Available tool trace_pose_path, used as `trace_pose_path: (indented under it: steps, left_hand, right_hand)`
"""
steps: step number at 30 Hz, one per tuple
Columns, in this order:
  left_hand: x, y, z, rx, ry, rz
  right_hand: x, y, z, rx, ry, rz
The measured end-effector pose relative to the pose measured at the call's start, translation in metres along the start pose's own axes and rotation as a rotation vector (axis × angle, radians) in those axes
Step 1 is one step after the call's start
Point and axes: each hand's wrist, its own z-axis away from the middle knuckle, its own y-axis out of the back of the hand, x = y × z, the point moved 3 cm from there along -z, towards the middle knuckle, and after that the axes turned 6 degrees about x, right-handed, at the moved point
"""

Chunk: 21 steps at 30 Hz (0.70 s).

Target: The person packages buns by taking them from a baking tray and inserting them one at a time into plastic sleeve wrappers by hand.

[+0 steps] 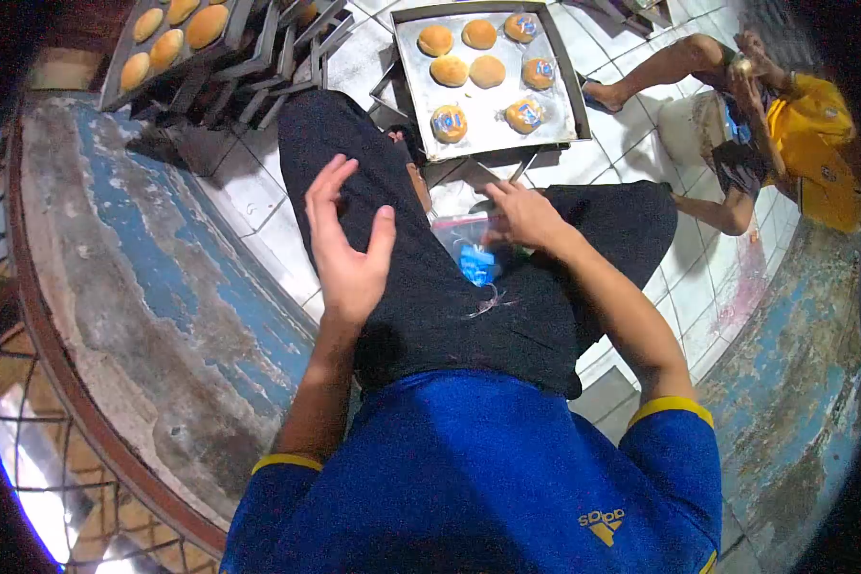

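Observation:
My left hand (349, 239) is raised over my left thigh, its fingers apart and nothing in it. Between my thighs lies a clear plastic bag (459, 228) with blue wrappers (477, 264) in it. My right hand (526, 216) is at the right side of that bag, fingers bent downward; their tips are partly hidden and blurred. In front of my knees a metal tray (469, 99) holds several round buns. Some are plain, like the bun (487, 71); others, like the bun (449, 123), have blue-printed plastic on them.
Stacked metal racks (287, 57) stand at the upper left, with another tray of buns (166, 48) on top. At the right sits a person in a yellow shirt (813, 124), beside a pale container (689, 129). Worn ledges (153, 287) curve along both sides of the tiled floor (253, 191).

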Motion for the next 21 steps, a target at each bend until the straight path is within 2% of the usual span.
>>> trace_pose_path:
  steps: [1,2,3,5,7,9,11,13,14,16,18,21]
  left_hand:
    - [0.001,-0.005,0.002,-0.037,0.027,0.043]
    - [-0.003,-0.012,0.005,-0.074,0.036,0.102]
    - [-0.005,-0.021,0.009,-0.042,0.079,0.218]
    - [0.000,-0.032,0.015,-0.172,0.255,0.334]
    - [-0.004,-0.048,0.020,-0.282,0.454,0.558]
    - [-0.010,-0.066,0.029,-0.273,0.605,0.632]
    - [-0.009,-0.078,0.024,-0.232,0.630,0.682]
    - [-0.004,-0.089,0.019,-0.434,0.897,1.001]
    - [-0.006,-0.093,0.017,-0.425,0.928,1.075]
    - [-0.003,-0.090,0.005,-0.414,0.890,0.957]
    - [-0.005,-0.085,-0.010,-0.335,0.814,0.770]
    - [-0.018,-0.073,-0.032,-0.296,0.790,0.678]
  right_hand:
    - [0.009,-0.001,-0.003,-0.194,-0.066,-0.181]
    - [0.016,0.005,-0.005,-0.159,-0.048,-0.344]
    - [0.019,0.015,-0.007,-0.153,-0.051,-0.338]
    - [0.023,0.048,-0.016,-0.171,-0.152,-0.474]
    - [0.024,0.080,-0.018,-0.131,-0.273,-0.817]
    - [0.025,0.112,-0.015,-0.032,-0.317,-1.010]
    - [0.013,0.154,-0.017,0.003,-0.335,-1.098]
    - [0.006,0.175,-0.018,0.033,-0.362,-1.185]
    - [0.006,0.180,-0.018,0.077,-0.405,-1.238]
    - [0.007,0.190,-0.020,0.194,-0.529,-1.245]
    - [0.020,0.187,-0.024,0.242,-0.529,-1.233]
    - [0.032,0.171,-0.040,0.325,-0.516,-1.247]
